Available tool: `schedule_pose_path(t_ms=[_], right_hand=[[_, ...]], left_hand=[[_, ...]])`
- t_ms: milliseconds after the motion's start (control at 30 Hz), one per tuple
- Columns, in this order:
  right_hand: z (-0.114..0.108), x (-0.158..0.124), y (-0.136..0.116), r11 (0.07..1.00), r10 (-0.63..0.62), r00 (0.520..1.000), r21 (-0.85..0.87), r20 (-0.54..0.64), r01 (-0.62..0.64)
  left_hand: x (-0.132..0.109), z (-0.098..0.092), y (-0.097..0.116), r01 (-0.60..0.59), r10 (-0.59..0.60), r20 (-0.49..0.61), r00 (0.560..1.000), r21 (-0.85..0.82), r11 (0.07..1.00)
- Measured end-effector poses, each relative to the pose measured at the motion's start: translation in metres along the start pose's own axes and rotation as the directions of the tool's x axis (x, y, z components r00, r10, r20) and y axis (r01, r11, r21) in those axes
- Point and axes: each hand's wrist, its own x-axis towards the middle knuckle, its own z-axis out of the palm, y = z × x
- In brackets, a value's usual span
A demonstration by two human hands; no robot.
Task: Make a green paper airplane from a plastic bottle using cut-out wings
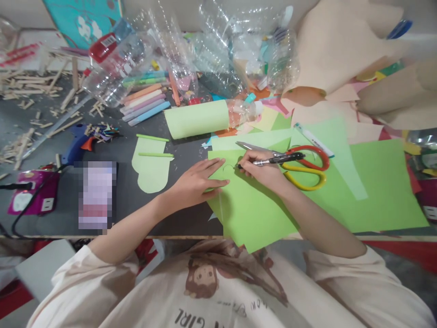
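My right hand (256, 165) grips a black pen (282, 159), its tip down on a bright green sheet of paper (259, 214). A small curved pen line shows on the sheet between my hands. Fingers spread, my left hand (201, 180) lies flat at the sheet's left edge. Just beyond my right hand are scissors (309, 168) with one red and one yellow handle, lying on the green paper. To the left of my left hand sit pale green cut-out shapes (152, 171) with two thin green strips on them.
A plastic bottle wrapped in light green paper (198, 119) lies ahead. Rolled paper tubes (146, 105), a blue glue gun (77, 143), a phone (97, 196) and a purple power strip (34, 193) are leftward. Clear bottles (218, 50) line the back; brown paper (334, 50) stands right.
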Motion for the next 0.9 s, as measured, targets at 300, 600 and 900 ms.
schedule_pose_path(t_ms=[300,600,900], right_hand=[[0.0,0.0,0.001,0.996,-0.015,1.0,0.093,-0.011,0.016],[-0.014,0.003,0.009,0.888,-0.406,0.912,-0.256,-0.051,0.381],[-0.042,0.012,0.01,0.518,-0.631,0.771,-0.786,-0.086,0.336]], left_hand=[[0.0,-0.001,0.001,-0.021,0.021,-0.019,1.0,-0.003,1.0],[-0.001,0.001,0.0,-0.028,0.029,-0.03,0.999,0.037,0.999],[0.001,0.002,-0.003,-0.046,0.062,-0.251,0.966,0.069,0.997]])
